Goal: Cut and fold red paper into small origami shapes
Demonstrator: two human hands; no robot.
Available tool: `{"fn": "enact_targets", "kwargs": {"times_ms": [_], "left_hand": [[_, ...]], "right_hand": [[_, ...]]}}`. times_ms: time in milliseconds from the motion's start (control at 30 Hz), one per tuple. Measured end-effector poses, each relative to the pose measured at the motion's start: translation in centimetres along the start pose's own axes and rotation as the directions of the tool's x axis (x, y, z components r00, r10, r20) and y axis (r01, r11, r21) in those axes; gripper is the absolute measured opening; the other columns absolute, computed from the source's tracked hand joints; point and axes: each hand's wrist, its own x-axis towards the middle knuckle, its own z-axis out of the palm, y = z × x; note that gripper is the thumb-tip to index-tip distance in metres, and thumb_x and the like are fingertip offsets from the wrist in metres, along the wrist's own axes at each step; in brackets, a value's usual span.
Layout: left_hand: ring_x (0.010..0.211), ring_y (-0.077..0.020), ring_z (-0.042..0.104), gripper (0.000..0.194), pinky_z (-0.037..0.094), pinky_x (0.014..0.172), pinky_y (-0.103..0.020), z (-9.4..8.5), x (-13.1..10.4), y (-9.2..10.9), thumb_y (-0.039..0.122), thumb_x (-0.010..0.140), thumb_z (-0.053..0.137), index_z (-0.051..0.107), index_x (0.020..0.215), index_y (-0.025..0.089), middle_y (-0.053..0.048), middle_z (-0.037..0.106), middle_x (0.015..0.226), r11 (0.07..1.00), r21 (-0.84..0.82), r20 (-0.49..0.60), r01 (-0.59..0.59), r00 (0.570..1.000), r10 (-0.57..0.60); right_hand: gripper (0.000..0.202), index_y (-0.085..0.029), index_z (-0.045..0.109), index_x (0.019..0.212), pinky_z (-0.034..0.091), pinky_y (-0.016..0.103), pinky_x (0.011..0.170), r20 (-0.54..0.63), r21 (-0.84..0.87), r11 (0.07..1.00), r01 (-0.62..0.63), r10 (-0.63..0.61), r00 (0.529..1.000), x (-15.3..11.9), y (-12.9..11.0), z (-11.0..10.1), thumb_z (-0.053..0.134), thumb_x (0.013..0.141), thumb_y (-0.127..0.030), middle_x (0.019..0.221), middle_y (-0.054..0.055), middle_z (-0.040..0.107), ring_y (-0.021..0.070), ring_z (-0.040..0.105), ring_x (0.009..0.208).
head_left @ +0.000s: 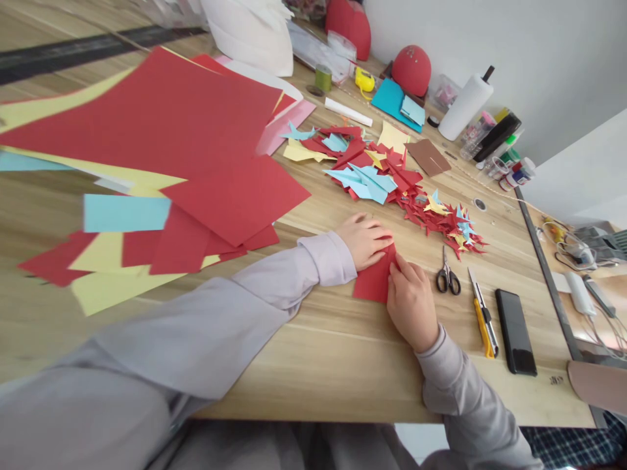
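A red sheet of paper (373,282) lies on the wooden table in front of me. My left hand (363,241) rests flat across its upper part, fingers stretched out and pressing it down. At the sheet's right edge, the thumb and curled fingers of my right hand (414,300) grip the paper. Just right of that hand lie black-handled scissors (447,277), blades pointing away from me. Beyond both hands is a heap of folded red, blue and yellow paper pieces (360,156), with a light-blue folded paper (365,183) on top.
Large red sheets (161,117) and smaller coloured sheets (127,214) cover the left. A yellow utility knife (482,320) and a black phone (516,331) lie at right. Along the back stand a white roll (465,108), a red ball-like object (411,70) and a yellow tape measure (364,79).
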Motion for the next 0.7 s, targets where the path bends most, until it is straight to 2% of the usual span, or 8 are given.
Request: {"fn": "enact_targets", "kwargs": {"times_ms": [233, 533, 700], "left_hand": [[0.113, -0.0241, 0.049, 0.034, 0.03, 0.096, -0.047, -0.2, 0.1, 0.2, 0.034, 0.089, 0.043, 0.063, 0.115, 0.023, -0.005, 0.061, 0.126, 1.0, -0.006, 0.008, 0.01, 1.0, -0.01], [0.115, -0.0279, 0.047, 0.042, 0.031, 0.095, -0.048, -0.3, 0.4, 1.0, 0.045, 0.086, 0.049, 0.062, 0.117, 0.019, -0.008, 0.059, 0.127, 0.997, -0.01, 0.059, 0.08, 0.995, -0.08], [0.116, -0.0285, 0.047, 0.041, 0.031, 0.095, -0.049, -0.3, 0.3, 1.3, 0.044, 0.086, 0.049, 0.063, 0.116, 0.02, -0.009, 0.059, 0.127, 0.996, -0.015, 0.05, 0.093, 0.994, -0.092]], "right_hand": [[0.033, -0.009, 0.065, 0.109, 0.046, 0.041, 0.087, 0.019, -0.03, 0.999, 0.013, -0.012, 1.0, 0.1, -0.1, -0.1, 0.041, 0.086, -0.008, 0.128, 0.015, 0.057, 0.0259, 0.051, 0.101], [0.034, -0.009, 0.062, 0.114, 0.045, 0.04, 0.087, 0.038, -0.073, 0.997, 0.003, -0.001, 0.999, 0.0, -0.4, -0.4, 0.043, 0.086, -0.009, 0.13, 0.015, 0.056, 0.0264, 0.049, 0.104], [0.031, -0.01, 0.064, 0.11, 0.043, 0.04, 0.086, -0.014, -0.047, 0.999, -0.012, 0.011, 1.0, 0.2, -0.1, -0.3, 0.041, 0.089, -0.013, 0.123, 0.015, 0.06, 0.025, 0.051, 0.101]]}}
